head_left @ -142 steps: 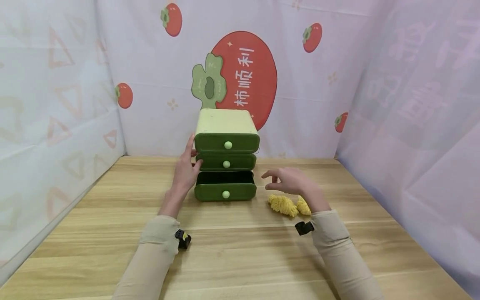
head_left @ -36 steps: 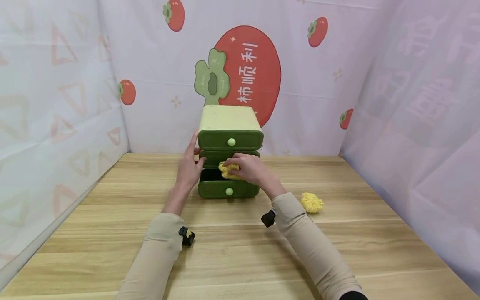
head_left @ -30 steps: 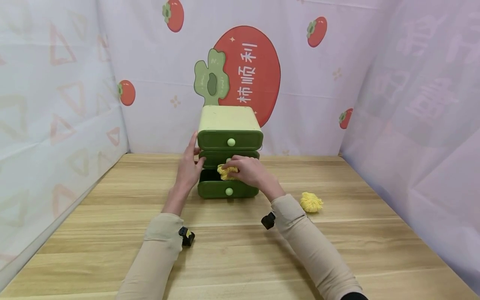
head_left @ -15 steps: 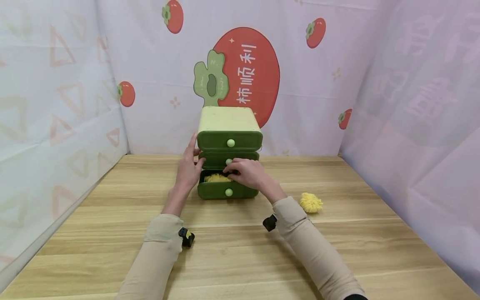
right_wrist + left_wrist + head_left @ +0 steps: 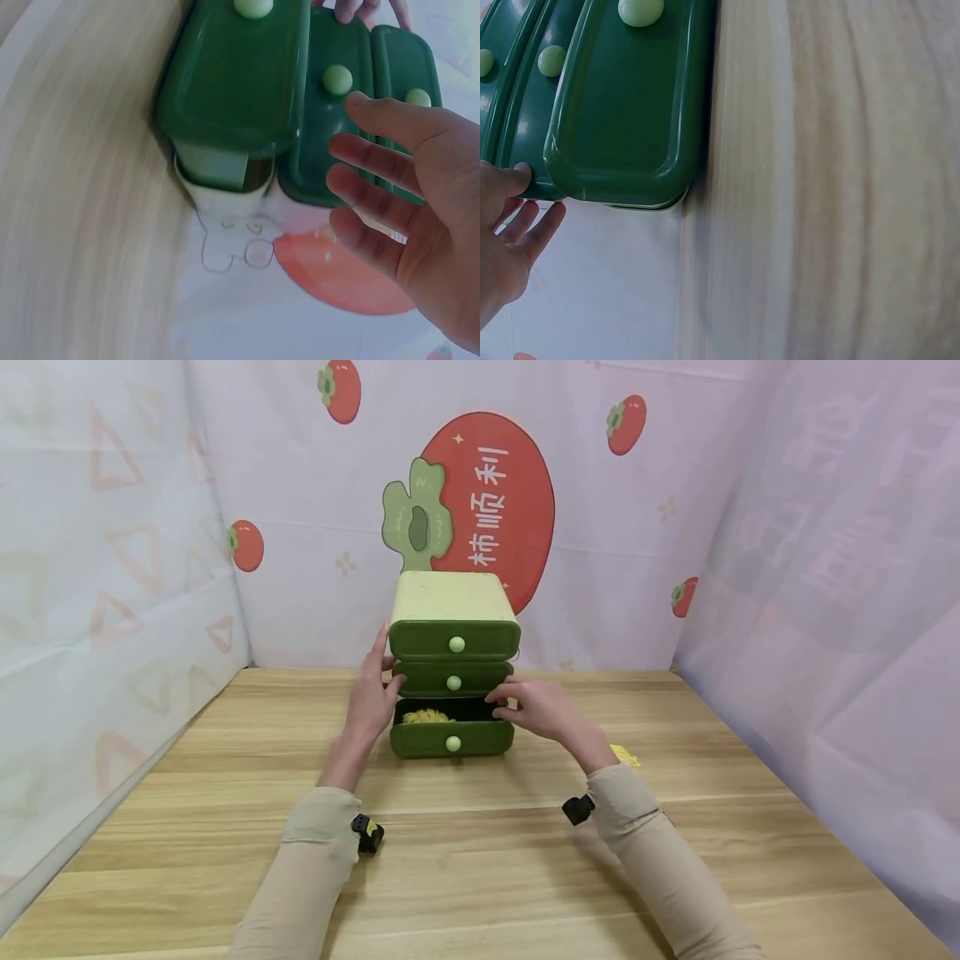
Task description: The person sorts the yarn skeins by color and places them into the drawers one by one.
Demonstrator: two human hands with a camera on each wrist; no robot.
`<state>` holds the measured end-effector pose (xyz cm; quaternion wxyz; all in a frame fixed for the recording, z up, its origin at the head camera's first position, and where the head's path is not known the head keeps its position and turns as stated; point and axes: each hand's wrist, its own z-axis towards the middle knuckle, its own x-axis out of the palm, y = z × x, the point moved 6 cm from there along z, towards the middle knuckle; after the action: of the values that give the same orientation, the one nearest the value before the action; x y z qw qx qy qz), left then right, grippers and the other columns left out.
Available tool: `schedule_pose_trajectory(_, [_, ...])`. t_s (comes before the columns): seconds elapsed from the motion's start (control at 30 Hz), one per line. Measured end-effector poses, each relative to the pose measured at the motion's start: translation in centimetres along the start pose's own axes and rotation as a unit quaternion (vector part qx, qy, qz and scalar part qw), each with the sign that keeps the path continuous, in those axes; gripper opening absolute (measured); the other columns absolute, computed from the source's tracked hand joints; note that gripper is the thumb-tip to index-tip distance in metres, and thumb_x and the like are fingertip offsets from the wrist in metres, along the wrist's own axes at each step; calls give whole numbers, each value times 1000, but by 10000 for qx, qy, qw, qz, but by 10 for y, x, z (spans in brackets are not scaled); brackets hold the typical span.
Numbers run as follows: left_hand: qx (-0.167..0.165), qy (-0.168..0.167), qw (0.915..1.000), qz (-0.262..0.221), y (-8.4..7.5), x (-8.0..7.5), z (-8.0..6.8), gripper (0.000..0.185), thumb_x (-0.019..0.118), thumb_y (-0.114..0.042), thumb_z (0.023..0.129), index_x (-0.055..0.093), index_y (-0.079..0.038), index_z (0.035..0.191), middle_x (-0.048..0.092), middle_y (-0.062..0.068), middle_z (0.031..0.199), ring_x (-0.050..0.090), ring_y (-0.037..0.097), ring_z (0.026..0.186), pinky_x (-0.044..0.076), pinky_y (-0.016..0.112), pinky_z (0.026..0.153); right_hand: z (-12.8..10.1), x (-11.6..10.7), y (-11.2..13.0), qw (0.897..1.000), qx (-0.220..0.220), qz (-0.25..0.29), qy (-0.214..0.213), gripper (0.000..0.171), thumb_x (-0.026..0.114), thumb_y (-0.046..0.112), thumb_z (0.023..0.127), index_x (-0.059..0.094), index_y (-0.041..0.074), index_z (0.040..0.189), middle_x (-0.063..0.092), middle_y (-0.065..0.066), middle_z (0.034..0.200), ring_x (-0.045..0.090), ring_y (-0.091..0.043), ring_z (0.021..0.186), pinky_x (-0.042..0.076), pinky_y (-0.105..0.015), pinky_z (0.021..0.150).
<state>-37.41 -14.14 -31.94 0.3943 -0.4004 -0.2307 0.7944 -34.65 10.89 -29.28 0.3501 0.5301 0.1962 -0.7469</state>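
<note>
A small cabinet (image 5: 450, 597) with a cream top and three green drawers stands at the back of the wooden table. Its bottom drawer (image 5: 452, 742) is pulled out, and a yellow yarn bundle (image 5: 425, 717) lies inside. My left hand (image 5: 372, 689) rests flat against the cabinet's left side, its thumb on a drawer edge (image 5: 517, 176). My right hand (image 5: 528, 703) hovers empty at the drawer's right end, fingers spread and relaxed (image 5: 375, 187). A second yellow yarn bundle (image 5: 625, 757) lies on the table, mostly hidden behind my right forearm.
The wooden table (image 5: 480, 877) is walled by pale printed cloth on the left, back and right. The top and middle drawers (image 5: 453, 682) are closed. Bare table surface lies in front of the cabinet and on both sides.
My right hand dropped the yellow bundle into the bottom drawer, let go, and drew back to the right, empty. The left hand stayed on the cabinet's side.
</note>
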Motion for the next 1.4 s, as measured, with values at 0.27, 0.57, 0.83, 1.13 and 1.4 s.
schedule_pose_trajectory(0.27, [11,34,10000,-19,-2,0,0,87,58,2,97,11,-33,161,54,21,125,57,35,120,56,49,89,-25,-16,-27,9994,299,-174,-35,21,73,24,90,75,16,110,71,-2,98,66,-18,78,51,-33,65])
schedule_pose_trajectory(0.57, [76,-5,10000,-21,-2,-2,0,88,59,2,96,10,-35,161,53,22,126,57,36,121,56,49,90,-54,-26,-51,9967,718,-220,308,28,71,28,92,73,15,116,72,-5,105,68,-24,94,55,-44,78])
schedule_pose_trajectory(0.83, [87,-10,10000,9,-4,-3,-1,87,58,3,97,11,-33,161,54,22,126,57,36,122,56,50,90,-82,-30,-71,9921,1033,-471,541,30,72,33,91,72,19,119,71,0,105,68,-23,96,54,-45,76])
schedule_pose_trajectory(1.13, [141,48,9999,48,-3,-1,-1,87,59,3,96,12,-29,161,55,22,125,56,36,122,56,49,90,-116,-24,-96,9887,1237,-313,785,35,72,33,91,70,17,122,69,-3,107,66,-24,94,53,-44,74])
schedule_pose_trajectory(1.4, [139,8,9999,14,-5,-3,-1,87,58,4,96,12,-30,161,54,22,127,56,37,121,56,51,89,-127,-25,-111,9815,1572,57,1092,41,69,37,92,66,17,129,66,-4,113,65,-28,101,51,-46,78])
